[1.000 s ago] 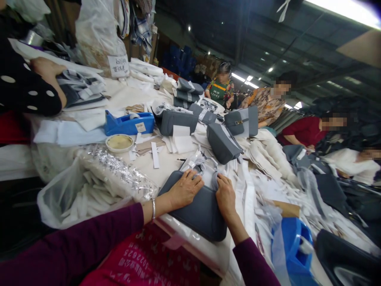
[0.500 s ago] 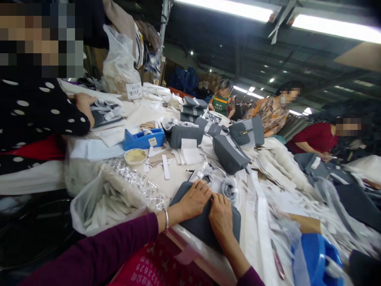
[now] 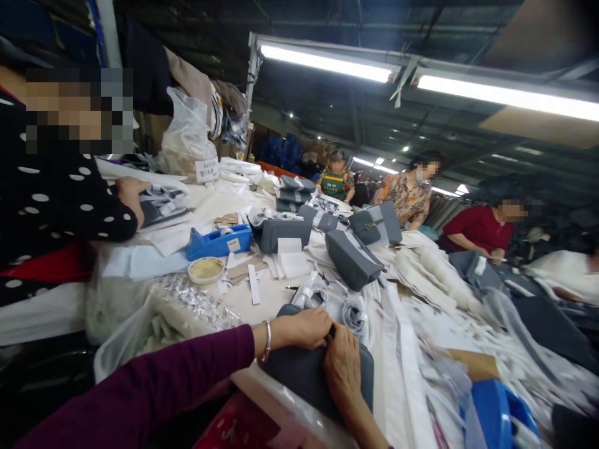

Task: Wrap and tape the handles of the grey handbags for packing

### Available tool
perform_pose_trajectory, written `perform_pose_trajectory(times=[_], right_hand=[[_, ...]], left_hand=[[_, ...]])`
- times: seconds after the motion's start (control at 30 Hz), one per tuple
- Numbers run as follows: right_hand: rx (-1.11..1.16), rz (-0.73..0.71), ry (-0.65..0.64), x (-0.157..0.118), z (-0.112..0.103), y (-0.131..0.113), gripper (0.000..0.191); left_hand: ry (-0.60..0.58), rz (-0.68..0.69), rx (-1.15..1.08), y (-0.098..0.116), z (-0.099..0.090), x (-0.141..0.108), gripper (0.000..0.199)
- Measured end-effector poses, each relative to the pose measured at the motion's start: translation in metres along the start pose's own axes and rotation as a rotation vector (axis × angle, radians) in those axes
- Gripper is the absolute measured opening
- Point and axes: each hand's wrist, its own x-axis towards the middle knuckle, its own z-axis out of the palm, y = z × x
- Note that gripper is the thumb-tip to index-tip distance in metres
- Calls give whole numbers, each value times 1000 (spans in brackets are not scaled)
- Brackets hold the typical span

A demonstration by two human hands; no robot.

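Observation:
A dark grey handbag [image 3: 299,380] lies on the table edge right in front of me. My left hand [image 3: 311,327] reaches over its upper part, fingers curled and pinching at the middle of the bag. Close against it, my right hand [image 3: 344,358] rests on the bag with its fingers bent toward the same spot. Between the fingertips a small dark piece of the bag shows; its exact form is hidden. Just beyond the bag lie coiled, wrapped grey straps [image 3: 354,315].
Finished grey bags [image 3: 353,259] stand farther back. To the left are a blue tape dispenser [image 3: 219,242], a round tub [image 3: 206,270] and a plastic sack [image 3: 126,337]. A blue container [image 3: 498,411] sits at lower right. Co-workers stand around the table, one in polka dots [image 3: 51,193] nearby.
The camera view has tilted upward. My left hand's fingers, flatter on the bag before, are now more curled, with the wrist raised. Both hands stay together at the middle of the bag.

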Motion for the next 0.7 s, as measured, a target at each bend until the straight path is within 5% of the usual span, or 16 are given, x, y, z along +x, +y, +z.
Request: perform_pose_trajectory(times=[0.27, 0.53, 0.7], right_hand=[[116, 68, -78, 7, -13, 5, 20], [376, 46, -653, 55, -51, 37, 43], [525, 6, -763, 69, -55, 41, 57]], left_hand=[[-95, -5, -65, -2, -16, 1, 45], [-90, -57, -161, -5, -9, 6, 76], [-150, -181, -292, -4, -17, 6, 81]])
